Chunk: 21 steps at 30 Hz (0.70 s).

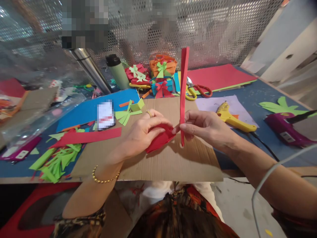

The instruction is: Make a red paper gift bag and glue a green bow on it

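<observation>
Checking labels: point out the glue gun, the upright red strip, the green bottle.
Yellow glue gun (230, 121): head view, body.
Long red paper strip (183, 82): head view, upper half.
Pale green black-capped bottle (119, 75): head view, side.

So the left hand (148, 130)'s got a folded red piece (159, 142), right hand (201, 128) pinches an upright red strip (183, 89), yellow glue gun (234, 119) nearby.

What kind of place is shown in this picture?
Probably a small paper-craft workspace: a yellow plastic glue gun, red-and-yellow-handled metal scissors and loose light-green paper strips lie on the blue tabletop.
</observation>
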Tool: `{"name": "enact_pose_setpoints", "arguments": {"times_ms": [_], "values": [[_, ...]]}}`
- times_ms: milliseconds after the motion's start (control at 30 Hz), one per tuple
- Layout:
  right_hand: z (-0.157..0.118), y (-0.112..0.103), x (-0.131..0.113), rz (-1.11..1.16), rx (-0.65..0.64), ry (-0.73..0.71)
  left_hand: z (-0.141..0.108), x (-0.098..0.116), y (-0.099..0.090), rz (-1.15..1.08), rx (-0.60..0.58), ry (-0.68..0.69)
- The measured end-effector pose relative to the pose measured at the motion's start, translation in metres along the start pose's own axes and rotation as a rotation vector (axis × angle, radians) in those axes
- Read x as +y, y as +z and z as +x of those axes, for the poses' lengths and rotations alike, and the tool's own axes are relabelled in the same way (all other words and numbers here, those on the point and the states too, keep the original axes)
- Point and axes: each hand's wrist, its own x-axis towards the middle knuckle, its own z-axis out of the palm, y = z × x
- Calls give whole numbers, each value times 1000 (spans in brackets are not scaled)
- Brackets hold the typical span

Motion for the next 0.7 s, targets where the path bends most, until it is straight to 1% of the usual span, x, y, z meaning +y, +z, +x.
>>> {"name": "enact_pose_setpoints", "arguments": {"times_ms": [167, 233, 300, 400, 467, 633, 700], "values": [[1, 0, 3, 26, -71, -10, -2, 0, 0, 65, -15, 40], [1, -1, 4, 32, -63, -22, -2, 0, 0, 80, -23, 44], [1, -3, 5, 36, 10, -58, -1, 0, -1, 79, -25, 47], [1, -4, 5, 65, 216, -165, 0, 1, -1, 69, -36, 47], [1, -3, 5, 87, 306, -214, 1, 2, -2, 66, -45, 42], [-2, 5, 3, 26, 346, -194, 1, 4, -2, 67, -53, 14], [-3, 8, 2, -9, 381, -195, 2, 3, -2, 51, -45, 10]]}}
